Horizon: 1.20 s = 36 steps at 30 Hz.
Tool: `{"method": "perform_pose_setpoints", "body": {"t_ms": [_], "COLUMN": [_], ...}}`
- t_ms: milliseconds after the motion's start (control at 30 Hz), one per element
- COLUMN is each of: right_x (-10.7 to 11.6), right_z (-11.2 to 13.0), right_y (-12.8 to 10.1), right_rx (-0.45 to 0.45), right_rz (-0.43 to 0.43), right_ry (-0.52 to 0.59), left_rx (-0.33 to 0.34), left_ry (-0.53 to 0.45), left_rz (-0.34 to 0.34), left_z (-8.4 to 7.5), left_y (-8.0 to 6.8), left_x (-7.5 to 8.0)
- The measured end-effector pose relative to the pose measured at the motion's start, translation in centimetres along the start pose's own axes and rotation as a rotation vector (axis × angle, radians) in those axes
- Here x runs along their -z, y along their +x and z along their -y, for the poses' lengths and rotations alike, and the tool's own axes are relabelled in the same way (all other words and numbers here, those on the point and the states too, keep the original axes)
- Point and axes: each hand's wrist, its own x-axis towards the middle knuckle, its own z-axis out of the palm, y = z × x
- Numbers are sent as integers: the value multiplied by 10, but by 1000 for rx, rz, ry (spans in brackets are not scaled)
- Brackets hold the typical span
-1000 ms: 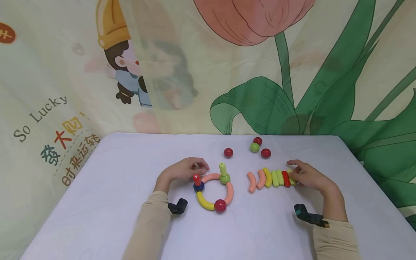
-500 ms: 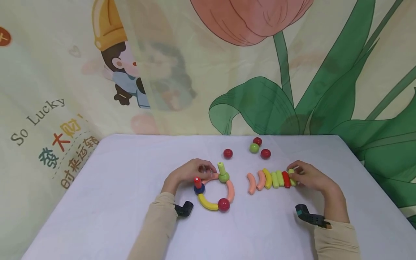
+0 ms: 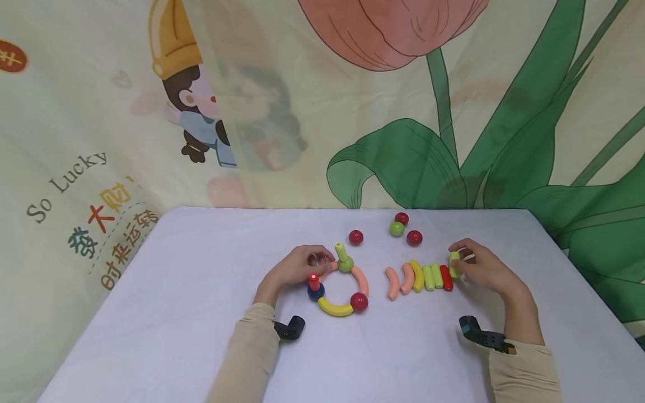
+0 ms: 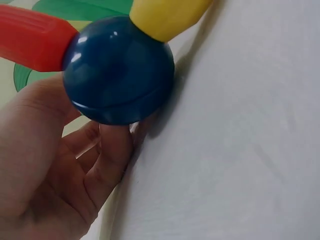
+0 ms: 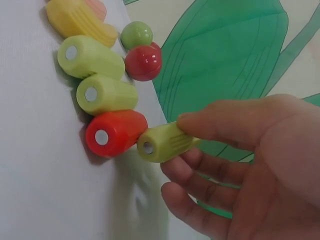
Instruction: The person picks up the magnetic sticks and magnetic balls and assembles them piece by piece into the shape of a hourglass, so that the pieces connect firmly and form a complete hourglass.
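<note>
A ring of magnetic rods and balls lies on the table: a blue ball [image 4: 117, 70] with an upright red rod [image 3: 314, 281], a yellow curved rod [image 3: 335, 307], a red ball [image 3: 359, 302], a pink curved rod [image 3: 360, 280], and a green ball [image 3: 345, 264] bearing a light-green rod [image 3: 340, 251]. My left hand [image 3: 302, 265] pinches the ring's far-left pink curved rod [image 3: 331, 267], partly covered by fingers; the left wrist view hides that grip behind the blue ball. My right hand [image 3: 484, 268] pinches a short light-green rod [image 5: 167, 141] between thumb and fingers, at the row's right end.
Beside the held rod lies a row: a red rod [image 3: 446, 278], two light-green rods [image 3: 433, 277], a yellow curved rod [image 3: 417, 276] and two pink curved rods [image 3: 392, 284]. Farther back sit a green ball [image 3: 396, 229] and several red balls [image 3: 414, 238]. A printed cloth hangs behind the table.
My left hand has moved right and taken hold of the pink curved rod; the ring has shifted right and turned slightly. My right hand has lifted the light-green rod a little from the row.
</note>
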Motion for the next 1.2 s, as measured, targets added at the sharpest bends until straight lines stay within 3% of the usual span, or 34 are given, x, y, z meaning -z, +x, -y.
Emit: {"method": "perform_pose_setpoints", "body": {"t_ms": [300,467,900,1200], "right_x": [-5,-12,-30,-44], "right_z": [17,26,47,59], "right_y": [0,3,4,7], "right_rx": [110,184,321,388], "right_rz": [-68,-59,-26,-61], "right_ry": [28,30,52,46], "left_rx": [41,47,34,38], "left_ry": [-101,-129,-122,-128], "left_rz": [-59,-64,-78,-83], "left_z": [3,8,11,11], "left_y": [-4,-4,-2,0], "left_x": [-4,-5,-5,-6]}}
